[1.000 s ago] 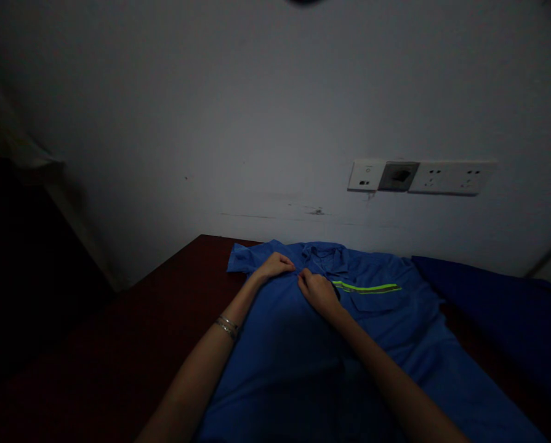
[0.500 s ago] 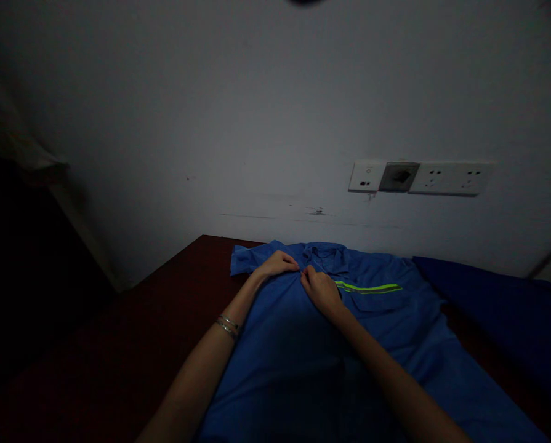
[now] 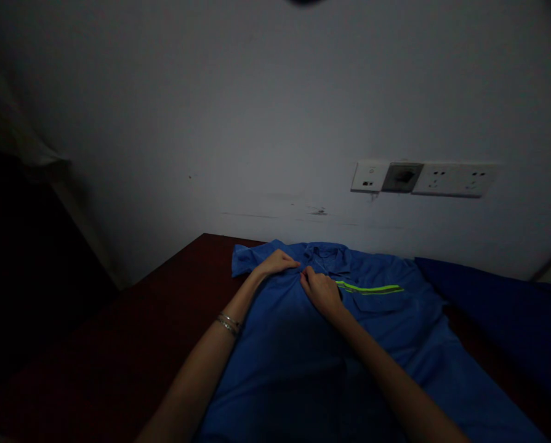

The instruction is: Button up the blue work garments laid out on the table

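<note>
A blue work shirt (image 3: 284, 344) lies spread out on a dark red table, its collar (image 3: 325, 255) towards the wall. A yellow-green strip (image 3: 372, 289) runs across its chest above a pocket flap. My left hand (image 3: 277, 263), bangles on its wrist, is closed in a pinch on the shirt cloth left of the collar. Just beside it, my right hand (image 3: 320, 288) pinches the cloth too, its fingertips close to the left ones. Whether a button lies between the fingers is too small to tell.
The dark red tabletop (image 3: 173, 289) shows on the left. A darker blue cloth (image 3: 492, 307) lies to the right of the shirt. Behind the table rises a grey wall with a row of sockets (image 3: 423, 178). A dark shape fills the far left.
Both hands keep their pinch on the shirt at nearly the same spot. The whole view has shifted very slightly.
</note>
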{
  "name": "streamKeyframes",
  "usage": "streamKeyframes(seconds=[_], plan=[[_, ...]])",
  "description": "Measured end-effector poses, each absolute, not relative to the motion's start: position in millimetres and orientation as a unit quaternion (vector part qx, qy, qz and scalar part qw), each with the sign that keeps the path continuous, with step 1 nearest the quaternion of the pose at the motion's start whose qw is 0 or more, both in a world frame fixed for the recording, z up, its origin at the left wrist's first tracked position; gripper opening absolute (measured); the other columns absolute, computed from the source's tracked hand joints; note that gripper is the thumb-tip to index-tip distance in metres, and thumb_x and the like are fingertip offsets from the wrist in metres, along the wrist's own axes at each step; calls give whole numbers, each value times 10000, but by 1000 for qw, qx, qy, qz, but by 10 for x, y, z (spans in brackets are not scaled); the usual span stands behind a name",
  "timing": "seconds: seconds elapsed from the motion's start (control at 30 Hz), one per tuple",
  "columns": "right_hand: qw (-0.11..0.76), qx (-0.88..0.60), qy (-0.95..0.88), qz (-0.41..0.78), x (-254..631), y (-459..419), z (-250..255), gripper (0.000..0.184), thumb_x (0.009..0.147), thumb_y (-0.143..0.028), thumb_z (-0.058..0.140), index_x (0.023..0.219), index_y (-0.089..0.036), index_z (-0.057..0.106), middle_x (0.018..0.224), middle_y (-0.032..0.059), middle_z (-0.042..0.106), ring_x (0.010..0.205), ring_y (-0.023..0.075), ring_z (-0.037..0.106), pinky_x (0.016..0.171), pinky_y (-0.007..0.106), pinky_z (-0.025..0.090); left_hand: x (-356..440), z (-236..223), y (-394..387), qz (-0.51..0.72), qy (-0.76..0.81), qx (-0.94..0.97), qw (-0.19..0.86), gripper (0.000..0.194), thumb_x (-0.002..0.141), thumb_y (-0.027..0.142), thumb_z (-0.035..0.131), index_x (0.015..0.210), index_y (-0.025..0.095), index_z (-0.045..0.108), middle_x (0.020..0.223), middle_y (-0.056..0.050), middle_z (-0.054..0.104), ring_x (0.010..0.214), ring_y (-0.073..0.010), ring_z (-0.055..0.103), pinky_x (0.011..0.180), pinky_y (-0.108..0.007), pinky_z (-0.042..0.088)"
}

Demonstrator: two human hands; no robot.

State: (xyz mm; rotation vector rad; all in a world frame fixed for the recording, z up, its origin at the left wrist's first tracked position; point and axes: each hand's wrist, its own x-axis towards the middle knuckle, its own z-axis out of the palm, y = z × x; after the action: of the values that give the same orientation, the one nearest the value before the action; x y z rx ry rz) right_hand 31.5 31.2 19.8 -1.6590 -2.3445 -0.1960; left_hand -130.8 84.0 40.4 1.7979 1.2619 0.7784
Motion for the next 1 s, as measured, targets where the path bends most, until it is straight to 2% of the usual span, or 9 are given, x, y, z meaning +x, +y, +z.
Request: streamKeyframes(seconds=[0.13, 0.27, 0.5, 0.8, 1.0], plan=[[127, -570, -807, -88, 312, 313, 164, 277, 932, -322, 270, 985, -178, 500, 799, 93, 680, 739, 220, 656, 607, 266, 412, -1357, 356, 851, 308, 471, 699, 441, 211, 616, 271, 652, 697, 82, 697, 518, 27, 545, 484, -61, 415, 488, -187, 322], [126, -566, -810, -87, 312, 310, 149, 282, 936, -324, 264, 1003, -178, 497, 799, 92, 679, 738, 213, 657, 609, 258, 407, -1384, 311, 879, 301, 471, 688, 463, 245, 581, 155, 639, 802, 79, 714, 655, -15, 643, 575, -81, 507, 607, -211, 405], [127, -559, -815, -86, 327, 320, 146, 270, 937, -319, 270, 1004, -183, 493, 795, 85, 677, 736, 202, 655, 601, 248, 399, -1390, 261, 915, 302, 471, 713, 424, 194, 594, 150, 631, 754, 92, 724, 652, -11, 655, 597, -97, 525, 607, -207, 416], [122, -558, -818, -63, 345, 340, 158, 277, 943, -317, 260, 1009, -177, 489, 820, 87, 674, 759, 190, 652, 624, 241, 399, -1367, 241, 895, 303, 466, 716, 423, 228, 602, 189, 623, 775, 86, 729, 592, -6, 623, 520, -81, 453, 520, -197, 359], [133, -548, -825, -36, 366, 359, 162, 273, 936, -312, 281, 1024, -181, 504, 832, 84, 678, 805, 198, 648, 649, 247, 400, -1369, 215, 905, 308, 449, 722, 428, 225, 611, 176, 613, 784, 94, 731, 600, -9, 631, 521, -75, 447, 526, -195, 359]])
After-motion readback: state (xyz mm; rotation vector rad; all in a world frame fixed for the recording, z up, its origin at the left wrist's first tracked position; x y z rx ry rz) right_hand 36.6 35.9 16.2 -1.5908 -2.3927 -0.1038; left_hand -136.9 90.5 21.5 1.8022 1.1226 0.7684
